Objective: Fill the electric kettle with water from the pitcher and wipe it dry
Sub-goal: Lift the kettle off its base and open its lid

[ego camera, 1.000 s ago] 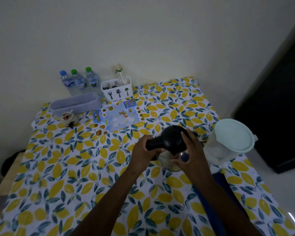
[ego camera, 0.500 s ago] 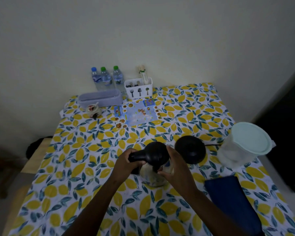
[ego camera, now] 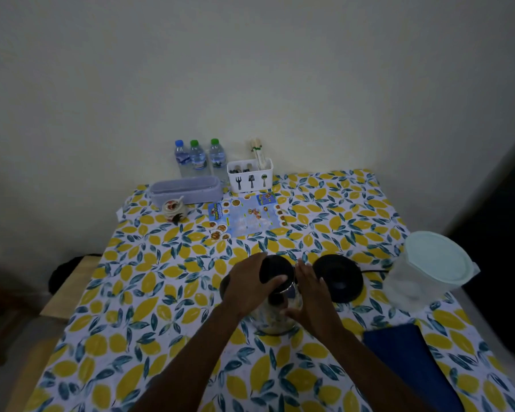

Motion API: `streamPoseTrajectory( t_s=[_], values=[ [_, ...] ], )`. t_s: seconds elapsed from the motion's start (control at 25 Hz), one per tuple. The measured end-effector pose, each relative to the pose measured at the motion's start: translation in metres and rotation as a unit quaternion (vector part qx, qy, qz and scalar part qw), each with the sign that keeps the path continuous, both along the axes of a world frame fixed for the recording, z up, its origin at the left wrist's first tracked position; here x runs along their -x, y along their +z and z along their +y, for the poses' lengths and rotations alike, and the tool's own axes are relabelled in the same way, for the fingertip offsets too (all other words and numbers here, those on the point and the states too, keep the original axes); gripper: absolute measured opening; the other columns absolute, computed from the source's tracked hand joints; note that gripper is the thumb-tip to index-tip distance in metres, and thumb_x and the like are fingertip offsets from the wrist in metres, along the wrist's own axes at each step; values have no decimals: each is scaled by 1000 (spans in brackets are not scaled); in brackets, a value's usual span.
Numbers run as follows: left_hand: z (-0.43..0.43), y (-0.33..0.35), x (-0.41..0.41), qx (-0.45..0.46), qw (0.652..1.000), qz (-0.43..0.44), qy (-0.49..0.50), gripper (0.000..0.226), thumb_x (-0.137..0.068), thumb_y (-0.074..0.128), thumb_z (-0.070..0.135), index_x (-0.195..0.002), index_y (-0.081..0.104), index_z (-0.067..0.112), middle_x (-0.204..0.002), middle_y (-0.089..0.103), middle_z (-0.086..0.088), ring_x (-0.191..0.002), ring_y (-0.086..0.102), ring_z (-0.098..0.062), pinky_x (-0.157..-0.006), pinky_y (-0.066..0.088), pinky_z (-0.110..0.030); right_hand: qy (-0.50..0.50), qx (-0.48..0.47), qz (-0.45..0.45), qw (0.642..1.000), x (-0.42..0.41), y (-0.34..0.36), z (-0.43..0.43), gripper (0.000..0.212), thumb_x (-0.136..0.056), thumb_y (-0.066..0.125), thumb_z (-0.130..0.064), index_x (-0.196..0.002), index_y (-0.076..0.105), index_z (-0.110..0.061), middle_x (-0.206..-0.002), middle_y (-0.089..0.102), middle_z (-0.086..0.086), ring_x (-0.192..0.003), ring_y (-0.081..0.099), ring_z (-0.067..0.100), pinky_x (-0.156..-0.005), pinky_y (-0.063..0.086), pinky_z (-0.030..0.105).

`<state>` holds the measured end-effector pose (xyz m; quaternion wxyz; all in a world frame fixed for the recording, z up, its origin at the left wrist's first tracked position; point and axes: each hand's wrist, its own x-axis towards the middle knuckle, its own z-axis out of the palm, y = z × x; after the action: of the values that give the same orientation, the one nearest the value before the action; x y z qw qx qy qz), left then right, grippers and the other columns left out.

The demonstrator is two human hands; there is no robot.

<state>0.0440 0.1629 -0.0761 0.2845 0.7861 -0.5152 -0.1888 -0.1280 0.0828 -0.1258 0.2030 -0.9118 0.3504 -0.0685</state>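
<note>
Black-lidded kettle (ego camera: 275, 310) gripped on top by left hand (ego camera: 247, 288), right hand (ego camera: 311, 298) flat against it.

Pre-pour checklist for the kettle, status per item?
1. Kettle off its base and standing on the table: ok.
2. Kettle lid open for filling: not ok, it sits on top under the left hand.
3. Kettle steadied: ok, right hand rests against its side.
4. A hand free for the pitcher: not ok, both are on the kettle.
5. Pitcher lid off: not ok, the pale lid covers it.
6. Blue cloth ready for wiping: ok, it lies near the table's right front edge.
</note>
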Motion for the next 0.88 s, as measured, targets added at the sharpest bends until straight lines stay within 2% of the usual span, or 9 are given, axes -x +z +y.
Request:
streamPoseTrajectory(
  t_s=[0.08, 0.2, 0.32, 0.44, 0.52, 0.6, 0.68, 0.8, 0.88],
  values=[
    [-8, -1, 13, -14, 999, -46, 18, 80, -84, 54, 65, -145, 33, 18, -149, 43, -5, -136, 40, -24, -114, 27, -46, -5, -3, -4, 1000, 0, -1, 0, 112, -67, 31, -85, -144, -15, -18, -156, -18, -2, -145, -15, 17, -119, 0, 44],
    [-7, -6, 17, -15, 992, -124, 24, 70, -92, 44, 60, -146, 31, 16, -149, 44, -5, -135, 42, -25, -114, 25, -45, -6, -16, -31, 999, 1, -2, 1, 110, -66, 29, -87, -145, -12, -21, -158, -13, -2, -146, -13, 17, -118, 1, 46],
    [-6, -5, 16, 2, 994, -111, 7, 63, -97, 40, 51, -147, 29, 14, -148, 45, -7, -134, 43, -27, -113, 26, -46, -4, -17, -31, 999, 3, -2, 3, 110, -67, 27, -86, -145, -13, -20, -157, -17, -2, -146, -15, 18, -118, -1, 47],
    [-4, 3, 14, 76, 996, 25, 32, 53, -101, 39, 38, -146, 32, 11, -140, 53, -13, -128, 51, -31, -106, 40, -41, -10, -23, -15, 1000, 3, 1, 4, 108, -72, 32, -81, -142, -18, -15, -154, -22, -1, -147, -15, 21, -118, -5, 47],
    [5, 4, 16, 119, 980, 143, 71, 50, -103, 37, 34, -148, 31, 13, -149, 45, -10, -136, 43, -27, -113, 37, -37, -25, -28, -4, 999, 2, 4, 7, 107, -78, 45, -72, -142, -19, -15, -154, -23, -2, -146, -15, 21, -118, -3, 49],
    [14, 4, 14, 158, 945, 257, 125, 46, -103, 35, 33, -146, 35, 18, -152, 41, -6, -140, 38, -24, -116, 33, -40, -47, -37, 3, 998, -6, 9, 12, 109, -80, 59, -60, -147, -15, -15, -152, -26, -2, -146, -16, 22, -118, 0, 51],
    [23, 6, 8, 170, 901, 350, 190, 41, -104, 36, 32, -141, 45, 17, -146, 48, -9, -134, 46, -26, -111, 39, -43, -64, -44, 9, 997, -16, 12, 20, 114, -78, 65, -56, -148, -14, -12, -148, -30, -2, -145, -20, 23, -118, -1, 50],
    [28, 16, -5, 112, 864, 420, 254, 37, -104, 39, 26, -129, 56, 3, -131, 58, -22, -120, 56, -35, -96, 47, -49, -81, -42, -6, 996, -20, 12, 30, 115, -78, 66, -55, -148, -13, -10, -157, -21, 4, -145, -20, 23, -119, 0, 46],
    [39, 21, -5, 129, 845, 450, 259, 46, -103, 34, 41, -130, 57, 12, -132, 59, -16, -120, 57, -30, -98, 48, -46, -83, -22, -13, 996, -16, 9, 34, 109, -82, 64, -50, -147, -13, -10, -160, -14, 7, -144, -20, 21, -119, 2, 45]
  ],
)
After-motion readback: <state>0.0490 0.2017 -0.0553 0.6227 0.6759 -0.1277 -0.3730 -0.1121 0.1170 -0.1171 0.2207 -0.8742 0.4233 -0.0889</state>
